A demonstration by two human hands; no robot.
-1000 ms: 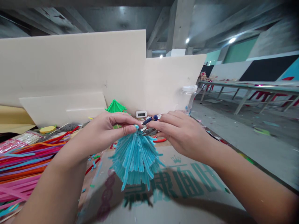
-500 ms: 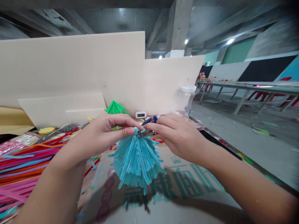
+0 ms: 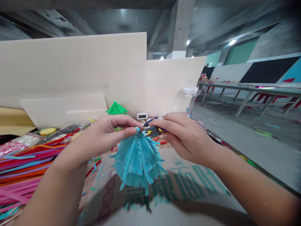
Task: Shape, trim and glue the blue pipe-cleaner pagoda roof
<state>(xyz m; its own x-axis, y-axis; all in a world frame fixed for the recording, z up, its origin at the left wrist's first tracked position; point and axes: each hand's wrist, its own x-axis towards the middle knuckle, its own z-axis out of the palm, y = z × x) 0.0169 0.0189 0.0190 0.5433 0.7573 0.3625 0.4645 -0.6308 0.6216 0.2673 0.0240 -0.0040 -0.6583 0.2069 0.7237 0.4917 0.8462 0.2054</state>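
A light blue tuft of pipe cleaners (image 3: 137, 161), shaped like a small tree, hangs in front of me above a printed cardboard sheet (image 3: 188, 191). My left hand (image 3: 107, 133) pinches its top between thumb and fingers. My right hand (image 3: 182, 135) meets it at the same tip, fingers pressed together around the top strands. A blue pen (image 3: 150, 121) lies on the table just behind my fingertips.
Bundles of red, pink and orange pipe cleaners (image 3: 25, 169) cover the left of the table. A green tuft tree (image 3: 116, 108), a small white device (image 3: 142, 115) and a clear jar (image 3: 188, 99) stand by beige boards (image 3: 77, 69) at the back. Long tables (image 3: 246, 89) stand on the right.
My right hand has shifted slightly up and in toward the tuft's tip. The tuft has turned a little while the left hand keeps its pinch.
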